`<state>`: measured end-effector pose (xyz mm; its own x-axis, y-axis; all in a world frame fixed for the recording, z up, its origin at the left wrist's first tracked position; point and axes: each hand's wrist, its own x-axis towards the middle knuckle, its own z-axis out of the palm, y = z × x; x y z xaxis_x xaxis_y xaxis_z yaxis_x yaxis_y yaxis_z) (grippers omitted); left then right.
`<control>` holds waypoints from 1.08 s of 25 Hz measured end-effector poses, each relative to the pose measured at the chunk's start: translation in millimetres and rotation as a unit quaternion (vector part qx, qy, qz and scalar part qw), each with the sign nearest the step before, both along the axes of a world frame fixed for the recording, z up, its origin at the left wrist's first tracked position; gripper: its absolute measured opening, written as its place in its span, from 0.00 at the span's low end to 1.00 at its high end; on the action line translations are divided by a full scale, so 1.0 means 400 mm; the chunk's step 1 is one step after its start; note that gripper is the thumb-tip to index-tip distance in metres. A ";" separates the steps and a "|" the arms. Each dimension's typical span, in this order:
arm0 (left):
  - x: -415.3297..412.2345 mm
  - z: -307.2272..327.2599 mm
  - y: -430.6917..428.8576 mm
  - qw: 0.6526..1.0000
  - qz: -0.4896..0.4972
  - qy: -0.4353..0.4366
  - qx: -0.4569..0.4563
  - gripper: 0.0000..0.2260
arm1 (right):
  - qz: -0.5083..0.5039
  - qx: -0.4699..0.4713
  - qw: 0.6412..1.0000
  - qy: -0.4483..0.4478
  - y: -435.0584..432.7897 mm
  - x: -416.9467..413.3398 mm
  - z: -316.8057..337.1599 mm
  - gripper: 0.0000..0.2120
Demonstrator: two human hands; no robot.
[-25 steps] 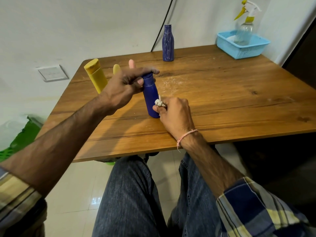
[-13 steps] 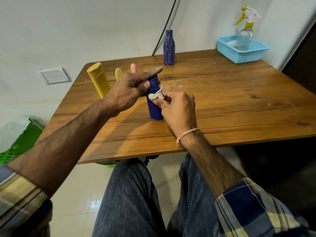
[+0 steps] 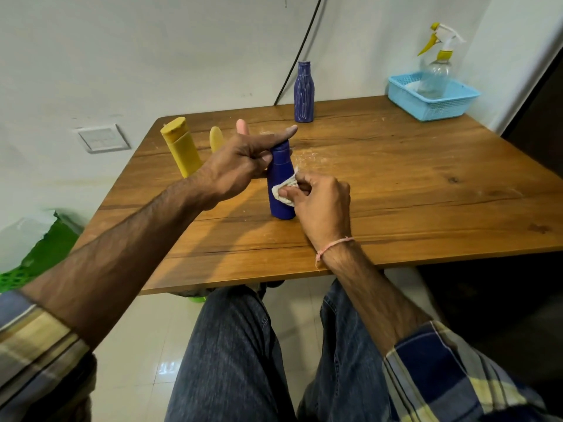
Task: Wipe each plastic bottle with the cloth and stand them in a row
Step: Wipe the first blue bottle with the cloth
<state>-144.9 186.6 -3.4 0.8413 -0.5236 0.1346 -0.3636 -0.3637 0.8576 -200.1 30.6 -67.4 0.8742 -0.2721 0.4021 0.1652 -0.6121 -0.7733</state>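
Observation:
A dark blue plastic bottle (image 3: 281, 205) stands upright on the wooden table (image 3: 396, 190). My left hand (image 3: 237, 166) holds its cap end, thumb against the neck and index finger laid over the top. My right hand (image 3: 320, 205) pinches a small white cloth (image 3: 285, 190) and presses it against the bottle's right side at mid height. A yellow bottle (image 3: 181, 150) stands at the table's left edge, with a second yellow piece (image 3: 215, 141) partly hidden behind my left hand. A purple patterned bottle (image 3: 303, 92) stands at the back.
A light blue basket (image 3: 438, 102) at the back right corner holds a clear spray bottle (image 3: 435, 71) with a yellow nozzle. A black cable (image 3: 298, 53) runs down the wall. A green crate (image 3: 39, 254) sits on the floor at left. My knees are under the table's front edge.
My right hand with the cloth went up the blue bottle's side from near its base, then came partway down to mid height. My left hand kept its hold on the cap.

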 end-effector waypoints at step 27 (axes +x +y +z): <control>0.100 0.023 -0.125 0.967 0.171 -0.178 0.066 0.31 | -0.034 0.288 0.957 -0.002 -0.098 0.030 -0.095 0.03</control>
<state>-104.9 136.7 5.8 0.8810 -0.2554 0.3983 -0.4662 -0.6122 0.6386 -188.0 -8.7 -105.6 0.8458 -0.5053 0.1711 0.1437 -0.0931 -0.9852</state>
